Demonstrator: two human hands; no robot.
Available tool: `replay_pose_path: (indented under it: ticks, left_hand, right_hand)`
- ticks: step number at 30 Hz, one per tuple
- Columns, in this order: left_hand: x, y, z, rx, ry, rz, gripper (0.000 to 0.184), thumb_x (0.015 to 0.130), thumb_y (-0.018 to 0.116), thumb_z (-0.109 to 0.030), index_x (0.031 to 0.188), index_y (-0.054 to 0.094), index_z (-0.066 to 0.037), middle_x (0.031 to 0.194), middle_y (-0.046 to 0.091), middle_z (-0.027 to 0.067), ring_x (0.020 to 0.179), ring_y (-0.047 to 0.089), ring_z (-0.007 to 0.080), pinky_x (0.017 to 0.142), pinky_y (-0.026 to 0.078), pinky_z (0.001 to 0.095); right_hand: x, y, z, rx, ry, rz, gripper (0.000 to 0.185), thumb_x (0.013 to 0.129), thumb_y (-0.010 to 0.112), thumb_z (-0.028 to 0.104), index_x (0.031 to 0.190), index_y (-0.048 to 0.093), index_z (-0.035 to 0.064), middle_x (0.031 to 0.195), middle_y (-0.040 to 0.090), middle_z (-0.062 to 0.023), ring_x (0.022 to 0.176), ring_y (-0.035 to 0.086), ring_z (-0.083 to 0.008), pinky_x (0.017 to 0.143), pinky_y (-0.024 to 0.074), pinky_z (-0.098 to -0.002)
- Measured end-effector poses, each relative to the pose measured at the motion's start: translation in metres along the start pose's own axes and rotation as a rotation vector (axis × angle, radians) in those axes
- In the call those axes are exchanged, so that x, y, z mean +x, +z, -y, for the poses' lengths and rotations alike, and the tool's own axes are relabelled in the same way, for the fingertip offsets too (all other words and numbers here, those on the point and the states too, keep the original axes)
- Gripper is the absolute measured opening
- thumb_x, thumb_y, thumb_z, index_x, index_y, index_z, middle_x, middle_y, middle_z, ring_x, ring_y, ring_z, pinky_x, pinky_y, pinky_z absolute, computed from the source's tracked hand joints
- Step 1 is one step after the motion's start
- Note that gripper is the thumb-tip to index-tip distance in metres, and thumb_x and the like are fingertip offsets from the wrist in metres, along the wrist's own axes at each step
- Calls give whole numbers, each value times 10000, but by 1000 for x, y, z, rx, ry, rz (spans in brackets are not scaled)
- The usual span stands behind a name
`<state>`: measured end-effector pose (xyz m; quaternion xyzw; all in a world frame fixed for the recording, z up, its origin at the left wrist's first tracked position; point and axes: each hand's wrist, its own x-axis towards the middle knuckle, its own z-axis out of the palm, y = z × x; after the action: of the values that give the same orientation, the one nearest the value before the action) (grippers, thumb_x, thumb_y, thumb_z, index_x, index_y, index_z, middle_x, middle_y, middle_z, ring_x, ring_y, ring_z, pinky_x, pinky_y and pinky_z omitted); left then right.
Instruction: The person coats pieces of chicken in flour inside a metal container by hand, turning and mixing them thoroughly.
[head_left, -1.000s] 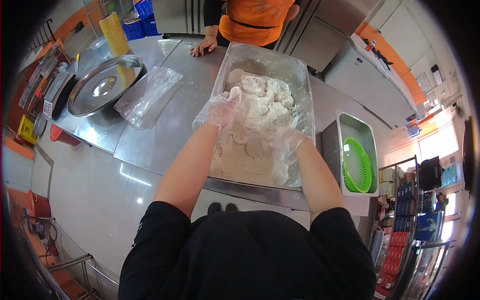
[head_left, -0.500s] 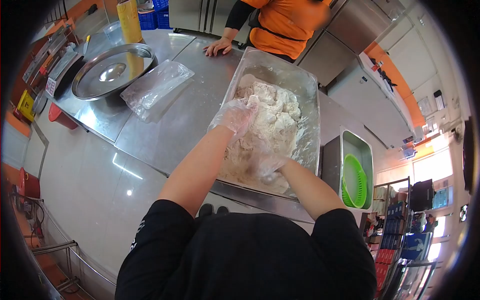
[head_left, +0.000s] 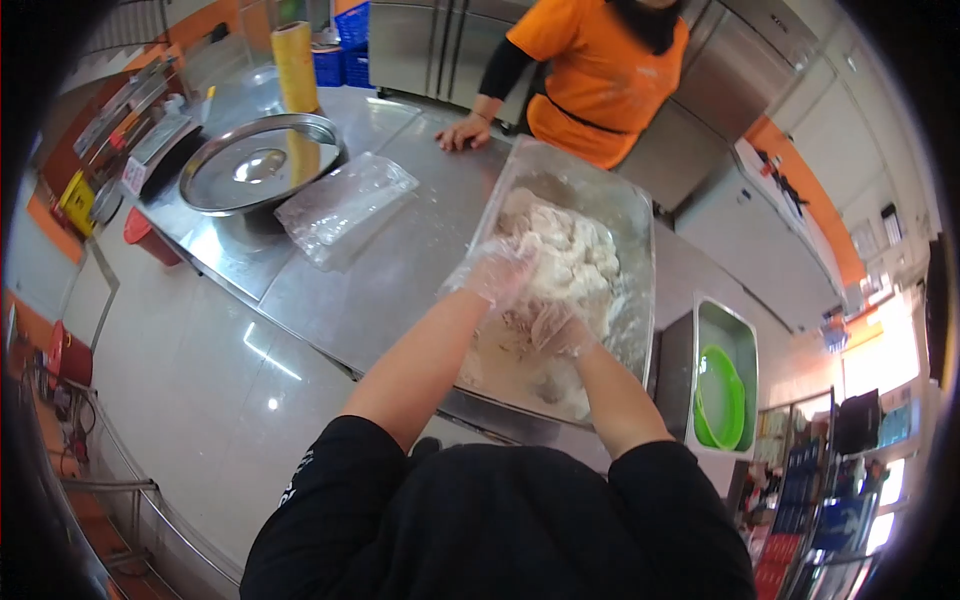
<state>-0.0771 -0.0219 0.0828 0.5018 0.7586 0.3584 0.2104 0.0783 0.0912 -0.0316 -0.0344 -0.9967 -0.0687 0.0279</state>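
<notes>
A deep metal tray holds a heap of lumpy, flour-coated pieces with loose flour at the near end. What the pieces are under the coating cannot be made out. My left hand, in a clear plastic glove, lies against the heap's left side with its fingers stretched out over it. Lower down, my right hand, also gloved, touches the near edge of the heap. Its fingers are partly hidden and blurred, so their grip is unclear.
Left on the steel table are a plastic bag, a round metal pan, a yellow roll and a scale. A green basket sits in a metal container at right. A person in orange stands opposite.
My right hand has moved up from the loose flour at the tray's near end to the heap. My left hand stays at the heap's left side. The whole view has shifted slightly.
</notes>
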Motion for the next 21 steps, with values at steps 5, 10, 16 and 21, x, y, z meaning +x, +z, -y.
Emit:
replay_pose_path:
  ticks: [5, 10, 16, 21]
  left_hand:
    - [11, 20, 27, 494, 291, 168, 447, 894, 223, -315, 1250, 310, -59, 1102, 504, 202, 1008, 487, 346, 878, 362, 399]
    - [1, 8, 3, 421, 306, 58, 422, 893, 211, -312, 1215, 344, -75, 1100, 500, 209, 964, 515, 335, 836, 393, 418]
    - [6, 20, 18, 368, 265, 16, 552, 887, 148, -415, 1117, 462, -24, 1038, 533, 204, 960, 516, 319, 844, 387, 385]
    - [-5, 4, 3, 504, 213, 152, 453, 909, 179, -318, 1066, 504, -44, 977, 564, 200, 927, 534, 326, 810, 408, 406]
  right_hand:
    - [0, 51, -9, 190, -6, 44, 327, 847, 369, 258, 1096, 454, 65, 960, 511, -105, 890, 507, -203, 749, 438, -316]
    - [-4, -3, 11, 423, 225, 196, 328, 840, 387, 235, 1118, 443, 71, 1015, 482, -101, 934, 483, -203, 777, 421, -315]
    - [-3, -37, 50, 463, 235, 284, 340, 831, 408, 207, 1145, 430, 78, 1082, 448, -95, 988, 453, -202, 811, 401, -313]
    - [6, -54, 48, 608, 173, 411, 358, 823, 426, 184, 1167, 418, 83, 1137, 419, -90, 1033, 429, -201, 839, 385, -312]
